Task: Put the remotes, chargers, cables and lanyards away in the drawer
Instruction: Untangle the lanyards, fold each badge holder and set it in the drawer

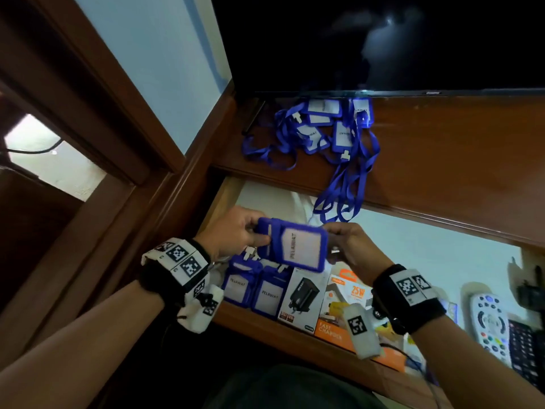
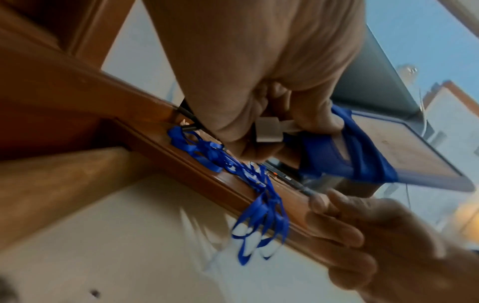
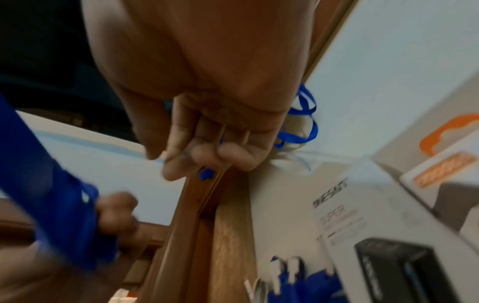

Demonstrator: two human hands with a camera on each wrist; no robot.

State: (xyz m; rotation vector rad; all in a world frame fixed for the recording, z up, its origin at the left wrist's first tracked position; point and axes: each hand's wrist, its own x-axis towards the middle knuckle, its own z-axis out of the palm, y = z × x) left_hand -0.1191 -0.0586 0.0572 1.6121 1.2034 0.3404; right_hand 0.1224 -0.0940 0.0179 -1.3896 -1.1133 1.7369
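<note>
A blue lanyard badge holder [image 1: 298, 246] with its strap wound round one end hangs over the open drawer [image 1: 265, 323]. My left hand [image 1: 241, 234] grips the wound end, and its fingers curl round the white clip [image 2: 268, 131]. At the holder's right edge my right hand [image 1: 345, 243] has its fingers [image 3: 207, 153] curled. A bit of blue shows at the fingertips; whether it is pinched I cannot tell. Two more badge holders [image 1: 236, 286], charger boxes [image 1: 303, 299] and remotes [image 1: 489, 320] lie in the drawer.
A tangle of blue lanyards [image 1: 324, 131] lies on the wooden cabinet top [image 1: 442, 157], with loops hanging over its edge just behind my right hand. A dark TV screen [image 1: 383, 39] stands at the back. A wooden frame [image 1: 118, 113] rises on the left.
</note>
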